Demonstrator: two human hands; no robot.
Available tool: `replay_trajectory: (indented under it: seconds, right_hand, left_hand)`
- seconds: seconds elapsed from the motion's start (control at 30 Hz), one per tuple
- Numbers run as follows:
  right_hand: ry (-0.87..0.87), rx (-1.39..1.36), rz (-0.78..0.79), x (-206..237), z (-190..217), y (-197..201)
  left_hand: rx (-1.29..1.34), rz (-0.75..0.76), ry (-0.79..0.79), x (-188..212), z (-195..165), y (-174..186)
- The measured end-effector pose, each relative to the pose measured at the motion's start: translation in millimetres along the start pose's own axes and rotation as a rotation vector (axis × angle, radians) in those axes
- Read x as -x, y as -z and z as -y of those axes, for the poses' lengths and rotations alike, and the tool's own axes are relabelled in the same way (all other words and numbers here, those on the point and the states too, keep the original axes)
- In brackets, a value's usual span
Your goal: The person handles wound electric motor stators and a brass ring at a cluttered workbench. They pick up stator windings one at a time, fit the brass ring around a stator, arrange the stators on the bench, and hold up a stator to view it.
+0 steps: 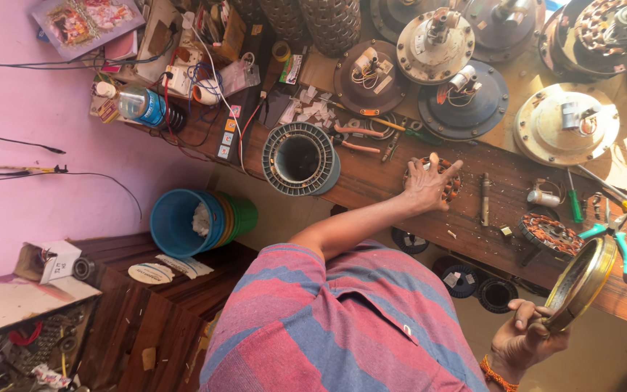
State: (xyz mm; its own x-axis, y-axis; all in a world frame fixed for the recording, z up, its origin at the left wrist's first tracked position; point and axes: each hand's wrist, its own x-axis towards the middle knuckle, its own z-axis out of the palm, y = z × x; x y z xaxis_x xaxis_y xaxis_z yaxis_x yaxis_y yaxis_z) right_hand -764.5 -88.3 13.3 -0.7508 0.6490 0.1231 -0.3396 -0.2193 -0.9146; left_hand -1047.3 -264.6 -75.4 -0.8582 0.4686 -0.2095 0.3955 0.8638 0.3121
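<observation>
While the left hand (428, 187) lies spread, fingers apart, on a copper-wound stator (445, 178) on the wooden surface (371, 178), the right hand (524, 335) grips a round metal cover (580, 283) by its rim; steady the stator flat; keep the cover level.

fan motor housings (604, 29) cut off at top edge; wound stator (440, 181) mostly hidden under hand (426, 187), perhaps gripped

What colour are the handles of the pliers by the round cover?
Teal, on the pliers beside the round cover; head view.
</observation>
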Motion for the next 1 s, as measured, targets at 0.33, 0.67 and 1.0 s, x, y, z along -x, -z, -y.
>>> replay_trajectory:
  seconds: [0.33, 0.67, 1.0]
  right_hand:
    - [0.027, -0.029, -0.035, -6, -4, 1]
    - [0.006, -0.027, -0.079, -4, -9, 15]
    - [0.027, -0.04, -0.109, -1, -13, 21]
  left_hand:
    - [0.005, -0.022, 0.041, -6, 0, -5]
    - [-0.02, -0.105, 0.036, -12, -5, -5]
    - [-0.049, 0.002, 0.086, -22, -9, 6]
